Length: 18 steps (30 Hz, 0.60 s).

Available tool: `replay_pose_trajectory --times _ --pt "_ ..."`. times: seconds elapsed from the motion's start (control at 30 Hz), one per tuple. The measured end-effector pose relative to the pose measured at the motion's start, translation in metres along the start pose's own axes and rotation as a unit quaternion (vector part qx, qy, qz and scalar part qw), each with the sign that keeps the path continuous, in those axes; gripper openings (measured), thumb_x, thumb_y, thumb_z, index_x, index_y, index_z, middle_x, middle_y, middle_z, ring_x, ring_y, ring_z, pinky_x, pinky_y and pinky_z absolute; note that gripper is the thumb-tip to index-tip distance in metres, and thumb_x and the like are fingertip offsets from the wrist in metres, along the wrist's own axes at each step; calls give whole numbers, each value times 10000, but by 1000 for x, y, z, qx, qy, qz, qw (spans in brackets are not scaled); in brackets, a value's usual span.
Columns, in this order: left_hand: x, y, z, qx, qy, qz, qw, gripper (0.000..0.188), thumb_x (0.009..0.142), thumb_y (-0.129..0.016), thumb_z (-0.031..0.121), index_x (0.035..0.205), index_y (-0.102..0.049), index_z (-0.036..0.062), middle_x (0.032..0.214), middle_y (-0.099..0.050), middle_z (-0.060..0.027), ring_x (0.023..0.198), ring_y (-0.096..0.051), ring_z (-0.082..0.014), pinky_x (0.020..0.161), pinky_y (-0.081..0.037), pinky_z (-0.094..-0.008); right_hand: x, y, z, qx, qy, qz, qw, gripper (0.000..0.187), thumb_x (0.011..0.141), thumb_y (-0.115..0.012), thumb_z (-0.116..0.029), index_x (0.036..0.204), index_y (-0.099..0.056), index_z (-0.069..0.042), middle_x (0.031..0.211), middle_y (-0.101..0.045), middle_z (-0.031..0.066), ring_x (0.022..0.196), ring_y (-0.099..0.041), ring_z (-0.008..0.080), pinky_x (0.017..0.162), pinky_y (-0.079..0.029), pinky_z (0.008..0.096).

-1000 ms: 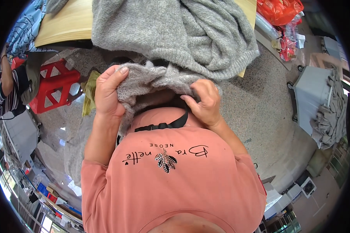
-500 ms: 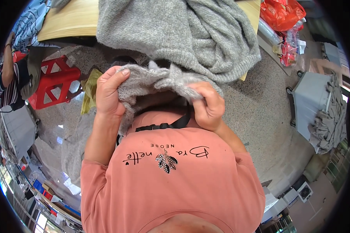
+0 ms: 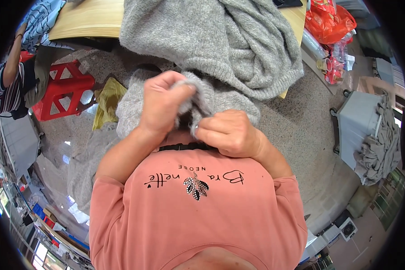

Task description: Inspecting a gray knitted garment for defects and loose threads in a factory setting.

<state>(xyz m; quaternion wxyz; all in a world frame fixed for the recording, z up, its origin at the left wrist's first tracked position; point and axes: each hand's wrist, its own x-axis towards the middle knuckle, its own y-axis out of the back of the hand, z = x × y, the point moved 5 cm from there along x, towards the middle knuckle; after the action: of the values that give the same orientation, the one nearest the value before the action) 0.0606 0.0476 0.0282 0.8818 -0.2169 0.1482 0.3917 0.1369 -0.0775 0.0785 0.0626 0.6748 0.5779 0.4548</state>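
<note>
Now your left hand (image 3: 164, 101) and right hand (image 3: 231, 132) sit closer together than before, each grip closed on the grey knit (image 3: 204, 93) at twelve o'clock; the worktop (image 3: 92, 20) lies beyond, a red stool (image 3: 64, 85) at ten, a grey cart (image 3: 357, 119) at three.

Apparently a garment workshop, with knitwear (image 3: 175, 38) over a table (image 3: 87, 20) at twelve o'clock, cloth (image 3: 380, 146) on a cart (image 3: 356, 118) at three.

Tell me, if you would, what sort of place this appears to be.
Most likely a garment workshop: the grey knit in hand, more grey knitwear draped over a wooden table, and a wheeled cart heaped with grey cloth.
</note>
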Motion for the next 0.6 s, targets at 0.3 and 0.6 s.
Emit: replay_pose_trajectory --times 0.3,0.6 --pt "-1 -12 -22 -22 80 -199 977 36 777 -610 -17 752 -624 6 660 -580 21 567 -493 -30 479 -378 -189 -16 -3 9 -140 19 113 984 257 653 -618 -6 910 -623 -2 776 -605 82 493 -501 141 408 -343 263" --pt "1 -7 -37 -89 133 -197 967 75 815 -627 53 764 -642 1 715 -621 -9 633 -536 -45 564 -423 -190 -14 -13 14 -143 15 45 989 204 683 -604 -145 864 -605 -52 715 -533 11 491 -466 104 408 -323 259"
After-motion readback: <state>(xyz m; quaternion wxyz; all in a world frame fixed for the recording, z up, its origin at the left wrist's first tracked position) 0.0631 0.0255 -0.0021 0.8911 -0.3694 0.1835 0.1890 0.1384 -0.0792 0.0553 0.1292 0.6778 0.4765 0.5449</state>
